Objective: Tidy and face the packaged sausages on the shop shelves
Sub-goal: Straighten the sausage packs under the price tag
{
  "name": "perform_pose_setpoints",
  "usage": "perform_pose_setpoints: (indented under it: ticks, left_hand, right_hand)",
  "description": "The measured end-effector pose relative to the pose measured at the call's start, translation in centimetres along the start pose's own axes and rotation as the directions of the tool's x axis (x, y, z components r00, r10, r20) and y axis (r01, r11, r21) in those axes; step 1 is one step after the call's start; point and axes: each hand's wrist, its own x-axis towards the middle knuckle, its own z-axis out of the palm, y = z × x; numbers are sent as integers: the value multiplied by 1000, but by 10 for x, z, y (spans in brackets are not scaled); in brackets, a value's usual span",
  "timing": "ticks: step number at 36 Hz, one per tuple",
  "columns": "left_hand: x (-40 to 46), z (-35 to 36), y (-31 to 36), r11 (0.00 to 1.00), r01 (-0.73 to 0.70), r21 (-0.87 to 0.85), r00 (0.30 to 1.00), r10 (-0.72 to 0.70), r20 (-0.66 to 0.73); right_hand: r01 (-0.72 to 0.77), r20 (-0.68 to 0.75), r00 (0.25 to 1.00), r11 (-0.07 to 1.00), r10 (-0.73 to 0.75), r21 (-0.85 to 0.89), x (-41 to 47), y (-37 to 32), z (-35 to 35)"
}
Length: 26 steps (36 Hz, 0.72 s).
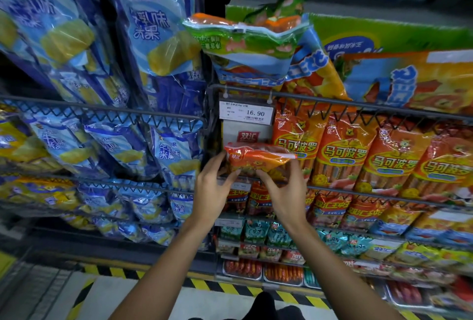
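An orange sausage pack (258,158) is held flat in front of the wire shelf's left end, under the price tag (247,112). My left hand (213,186) grips its left edge and my right hand (284,191) pinches its front edge from below right. A row of upright orange sausage packs (340,155) fills the same shelf to the right. Behind the held pack stands a white pack (247,135) with a red logo. On the shelf above, a green and blue sausage pack (245,40) lies tilted on top of others.
Blue snack bags (122,150) fill the wire racks on the left. Lower shelves hold red sausage packs (330,207), teal packs (258,232) and trays of loose sausages (282,272). A yellow-black hazard stripe (230,287) runs along the floor.
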Motion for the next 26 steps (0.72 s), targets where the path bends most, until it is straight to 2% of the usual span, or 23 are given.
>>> perform_pose_setpoints:
  ticks: [3, 6, 11, 14, 19, 21, 23, 26]
  left_hand:
    - [-7, 2, -3, 1000, 13, -22, 1000, -13, -12]
    - [-10, 3, 0, 993, 37, -114, 996, -47, -80]
    - [-6, 4, 14, 986, -19, -168, 978, -16, -207]
    - [-3, 9, 13, 991, 19, -131, 976, -47, -215]
    - [-4, 14, 9, 997, 64, 34, 981, -56, -185]
    - [-4, 16, 8, 998, 63, 25, 980, -57, -192]
    - [-5, 19, 8, 999, 54, -9, 978, -55, -203]
    - [-4, 24, 10, 999, 11, -32, 974, -18, -226]
  right_hand:
    - [-46, -20, 999, 999, 47, 13, -5, 8, 2]
    - [-78, -41, 996, 993, 82, 92, -6, 6, 2]
    - [-34, -172, 983, 988, 60, 148, 3, -10, 1]
    - [-36, -166, 985, 994, 53, 107, 11, -10, 4]
    - [-83, -145, 986, 996, 87, 35, 13, 2, 10]
    - [-17, -163, 986, 992, 37, 126, 8, 6, 13]
    - [120, -199, 976, 979, -86, 165, 2, 12, 17]
    - [210, -141, 969, 977, -202, 46, -1, 21, 23]
